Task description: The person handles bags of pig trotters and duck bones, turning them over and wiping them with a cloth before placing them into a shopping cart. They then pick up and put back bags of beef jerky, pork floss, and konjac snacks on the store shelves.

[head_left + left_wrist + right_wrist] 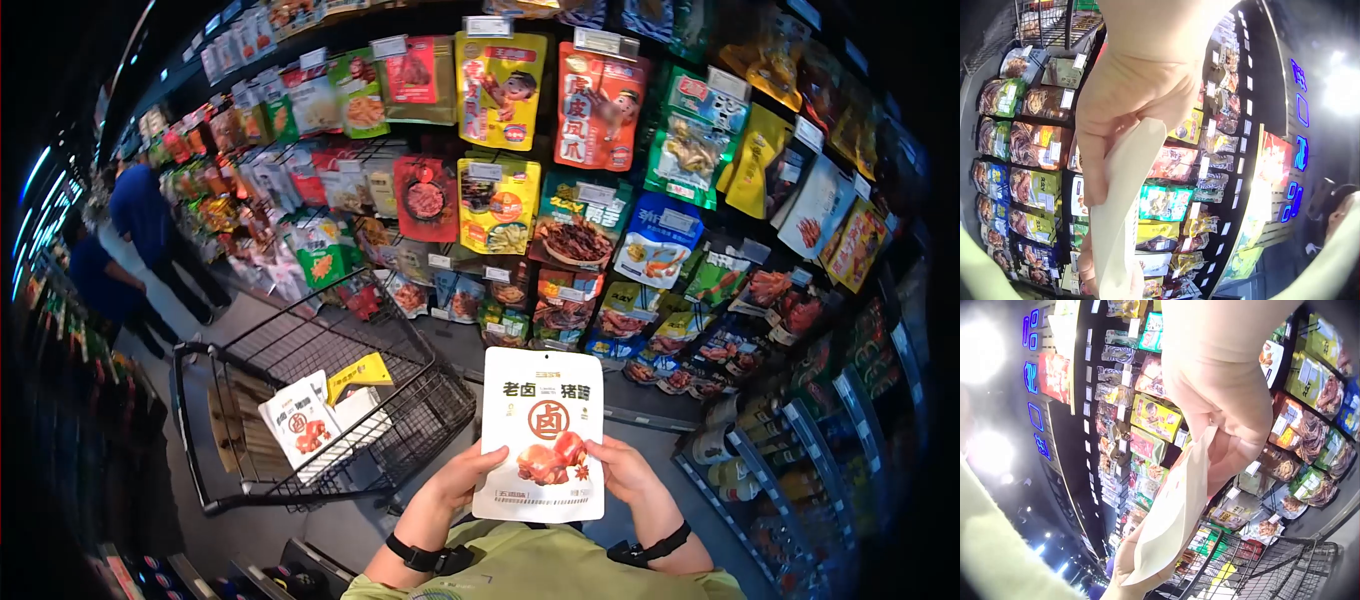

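A white snack pouch (545,400) with a round red emblem and a picture of braised meat is held upright in front of the chest, printed side facing me. My left hand (466,472) grips its left edge, thumb across the front. On the opposite edge my right hand (622,470) pinches it the same way. Seen edge-on in the left wrist view, the pouch (1124,206) sits between the left thumb and fingers (1092,165). The right wrist view shows the right hand (1225,419) holding the pouch (1175,509), with the other hand at its far end.
A black wire shopping cart (330,340) stands at the left, holding a similar white pouch (300,425) and a yellow packet (360,374). Ahead, racks of hanging snack bags (500,92) fill the wall. Two people (150,215) stand farther down the aisle. Low shelving (800,450) borders the right side.
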Action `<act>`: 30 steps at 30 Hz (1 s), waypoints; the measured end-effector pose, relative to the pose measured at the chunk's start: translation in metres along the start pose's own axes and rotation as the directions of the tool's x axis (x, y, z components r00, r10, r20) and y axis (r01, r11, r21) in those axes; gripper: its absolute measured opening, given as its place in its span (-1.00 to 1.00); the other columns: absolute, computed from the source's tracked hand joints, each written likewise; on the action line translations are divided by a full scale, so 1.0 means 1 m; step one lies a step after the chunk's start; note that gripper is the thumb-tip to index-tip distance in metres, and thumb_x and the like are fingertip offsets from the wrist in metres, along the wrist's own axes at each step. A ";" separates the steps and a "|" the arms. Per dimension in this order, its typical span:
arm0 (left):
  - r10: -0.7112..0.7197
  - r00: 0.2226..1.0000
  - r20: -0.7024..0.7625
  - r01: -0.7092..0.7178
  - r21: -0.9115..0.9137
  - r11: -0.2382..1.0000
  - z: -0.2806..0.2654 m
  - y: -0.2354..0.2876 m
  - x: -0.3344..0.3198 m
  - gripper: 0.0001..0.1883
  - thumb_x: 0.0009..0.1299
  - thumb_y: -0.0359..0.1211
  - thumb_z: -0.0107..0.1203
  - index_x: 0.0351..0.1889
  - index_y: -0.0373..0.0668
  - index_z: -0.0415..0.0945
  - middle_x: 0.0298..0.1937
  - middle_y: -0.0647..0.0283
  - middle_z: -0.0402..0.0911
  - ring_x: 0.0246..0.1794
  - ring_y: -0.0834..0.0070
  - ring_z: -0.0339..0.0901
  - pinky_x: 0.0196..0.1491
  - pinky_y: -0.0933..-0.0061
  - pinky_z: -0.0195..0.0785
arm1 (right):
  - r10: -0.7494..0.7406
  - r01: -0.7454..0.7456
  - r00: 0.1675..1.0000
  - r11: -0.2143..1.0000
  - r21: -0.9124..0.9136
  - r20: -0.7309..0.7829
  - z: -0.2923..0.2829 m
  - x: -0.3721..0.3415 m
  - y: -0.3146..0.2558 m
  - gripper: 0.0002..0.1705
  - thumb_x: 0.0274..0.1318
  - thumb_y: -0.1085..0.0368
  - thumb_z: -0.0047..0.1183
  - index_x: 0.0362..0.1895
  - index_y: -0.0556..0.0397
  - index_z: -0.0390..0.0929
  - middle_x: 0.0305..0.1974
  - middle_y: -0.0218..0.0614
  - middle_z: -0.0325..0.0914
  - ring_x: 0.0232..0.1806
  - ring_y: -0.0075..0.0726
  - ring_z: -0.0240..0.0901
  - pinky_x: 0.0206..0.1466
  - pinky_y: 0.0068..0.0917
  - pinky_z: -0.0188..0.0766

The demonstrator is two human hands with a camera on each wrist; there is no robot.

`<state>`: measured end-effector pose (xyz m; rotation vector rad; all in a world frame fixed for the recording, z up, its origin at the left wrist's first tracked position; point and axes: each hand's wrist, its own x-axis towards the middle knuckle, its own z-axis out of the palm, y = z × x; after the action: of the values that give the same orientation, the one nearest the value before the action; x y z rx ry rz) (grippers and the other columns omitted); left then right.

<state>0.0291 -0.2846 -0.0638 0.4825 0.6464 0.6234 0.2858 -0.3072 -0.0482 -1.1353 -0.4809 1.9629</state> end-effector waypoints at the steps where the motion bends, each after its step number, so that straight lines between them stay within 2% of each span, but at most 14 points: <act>1: -0.018 0.998 -0.058 0.019 0.017 1.000 -0.007 0.003 -0.002 -0.44 0.37 -0.33 -0.04 0.30 -0.22 0.06 0.16 0.13 0.36 0.06 0.34 0.44 0.04 0.29 0.37 | -0.014 0.014 1.000 1.000 0.010 0.013 0.003 0.004 0.005 -0.57 0.24 0.30 -0.15 0.15 0.23 0.26 0.05 -0.18 0.42 0.02 -0.32 0.42 0.08 -0.40 0.37; 3: -0.017 0.992 -0.123 0.022 0.038 0.999 -0.014 0.011 -0.003 -0.48 0.36 -0.34 -0.03 0.27 -0.25 0.12 0.14 0.12 0.39 0.06 0.33 0.44 0.05 0.29 0.36 | -0.045 0.043 0.999 0.998 0.048 0.027 0.006 0.013 0.016 -0.56 0.23 0.29 -0.12 0.15 0.23 0.27 0.07 -0.19 0.40 0.06 -0.34 0.37 0.13 -0.39 0.31; 8: -0.012 0.997 -0.075 0.017 0.065 0.998 -0.040 0.020 0.003 -0.50 0.37 -0.37 -0.06 0.26 -0.28 0.12 0.15 0.07 0.37 0.08 0.28 0.41 0.09 0.26 0.32 | -0.061 0.065 0.997 0.991 0.115 -0.036 0.019 0.024 0.034 -0.57 0.23 0.27 -0.11 0.15 0.18 0.29 0.05 -0.24 0.42 0.02 -0.39 0.40 0.08 -0.43 0.34; 9: -0.047 0.998 -0.051 0.050 0.076 0.996 -0.049 0.020 0.005 -0.49 0.37 -0.38 -0.07 0.26 -0.28 0.10 0.16 0.07 0.36 0.09 0.27 0.40 0.09 0.25 0.32 | -0.057 0.064 0.997 0.990 0.125 -0.056 0.022 0.024 0.038 -0.57 0.24 0.27 -0.12 0.15 0.16 0.30 0.04 -0.25 0.43 0.00 -0.40 0.41 0.04 -0.46 0.37; 10: -0.082 0.996 -0.028 0.084 0.093 0.992 -0.046 0.022 0.008 -0.49 0.37 -0.38 -0.07 0.26 -0.28 0.10 0.16 0.07 0.36 0.09 0.27 0.40 0.09 0.25 0.32 | -0.052 0.065 0.994 0.989 0.133 -0.097 0.028 0.018 0.035 -0.57 0.23 0.31 -0.14 0.15 0.21 0.28 0.06 -0.20 0.42 0.02 -0.36 0.42 0.07 -0.41 0.37; 12: -0.075 0.995 -0.065 0.081 0.092 0.992 -0.040 0.025 0.007 -0.49 0.37 -0.38 -0.08 0.27 -0.29 0.09 0.16 0.06 0.37 0.08 0.25 0.41 0.10 0.24 0.32 | -0.070 0.086 0.990 0.987 0.133 -0.121 0.030 0.011 0.036 -0.57 0.24 0.29 -0.15 0.17 0.19 0.27 0.05 -0.20 0.42 0.01 -0.37 0.43 0.05 -0.42 0.39; 14: -0.120 0.992 -0.025 0.122 0.110 0.986 -0.043 0.026 0.013 -0.48 0.38 -0.36 -0.09 0.27 -0.28 0.08 0.17 0.06 0.36 0.09 0.25 0.41 0.10 0.24 0.32 | -0.085 0.105 0.985 0.986 0.132 -0.147 0.025 0.008 0.043 -0.56 0.25 0.28 -0.16 0.17 0.19 0.27 0.05 -0.20 0.42 0.01 -0.37 0.43 0.05 -0.43 0.40; 17: -0.165 0.985 -0.044 0.170 0.136 0.976 -0.042 0.024 0.019 -0.49 0.39 -0.34 -0.10 0.27 -0.27 0.08 0.19 0.07 0.33 0.11 0.25 0.39 0.10 0.23 0.32 | -0.110 0.134 0.979 0.982 0.136 -0.170 0.022 0.000 0.048 -0.56 0.25 0.27 -0.16 0.18 0.19 0.25 0.05 -0.19 0.43 0.01 -0.37 0.44 0.04 -0.44 0.41; 20: -0.202 0.979 0.016 0.202 0.043 0.979 -0.036 0.021 0.026 -0.49 0.41 -0.31 -0.11 0.28 -0.31 0.07 0.22 0.06 0.29 0.16 0.26 0.33 0.12 0.27 0.30 | -0.142 0.173 0.970 0.973 0.153 -0.196 0.019 -0.009 0.048 -0.60 0.23 0.28 -0.14 0.12 0.17 0.34 0.02 -0.24 0.46 -0.03 -0.42 0.45 0.04 -0.47 0.38; 22: -0.118 0.990 0.076 0.106 0.149 0.983 -0.026 0.021 0.024 -0.45 0.39 -0.28 -0.06 0.28 -0.29 0.07 0.23 0.08 0.29 0.18 0.25 0.32 0.17 0.20 0.24 | -0.231 0.273 0.940 0.951 0.144 -0.252 0.017 -0.010 0.050 -0.60 0.23 0.31 -0.15 0.12 0.21 0.32 0.03 -0.15 0.44 0.01 -0.32 0.43 0.07 -0.40 0.39; 24: -0.106 0.975 0.195 0.073 0.167 0.983 -0.029 0.023 0.026 -0.43 0.38 -0.26 -0.04 0.29 -0.28 0.05 0.24 0.10 0.27 0.20 0.27 0.29 0.21 0.21 0.19 | -0.242 0.276 0.949 0.947 0.162 -0.202 0.021 -0.020 0.043 -0.61 0.22 0.34 -0.13 0.10 0.23 0.34 0.04 -0.16 0.43 0.02 -0.31 0.42 0.11 -0.38 0.35; 26: -0.071 0.966 0.250 0.028 0.171 0.985 -0.018 0.031 0.022 -0.42 0.38 -0.27 -0.03 0.30 -0.27 0.04 0.25 0.12 0.26 0.21 0.30 0.27 0.21 0.25 0.17 | -0.294 0.317 0.940 0.940 0.125 -0.173 0.027 -0.028 0.035 -0.59 0.21 0.34 -0.13 0.12 0.25 0.32 0.04 -0.17 0.43 0.04 -0.31 0.40 0.13 -0.37 0.32; 28: -0.051 0.965 0.258 0.007 0.170 0.985 -0.019 0.032 0.020 -0.40 0.37 -0.29 -0.02 0.31 -0.25 0.03 0.26 0.14 0.26 0.22 0.32 0.26 0.21 0.27 0.16 | -0.369 0.374 0.918 0.928 0.006 -0.146 0.025 -0.028 0.034 -0.61 0.25 0.28 -0.16 0.12 0.20 0.34 0.02 -0.25 0.45 0.01 -0.41 0.41 0.08 -0.44 0.35; 30: -0.038 0.978 0.204 0.002 0.176 0.984 -0.022 0.033 0.016 -0.41 0.37 -0.29 -0.01 0.31 -0.24 0.04 0.25 0.14 0.26 0.21 0.33 0.27 0.20 0.28 0.17 | -0.358 0.358 0.925 0.933 -0.025 -0.125 0.027 -0.029 0.031 -0.60 0.27 0.27 -0.18 0.13 0.20 0.32 0.02 -0.26 0.45 -0.01 -0.42 0.42 0.07 -0.45 0.35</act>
<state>0.0118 -0.2461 -0.0661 0.6945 0.5092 0.4914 0.2566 -0.3472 -0.0384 -1.0807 -0.5772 1.5636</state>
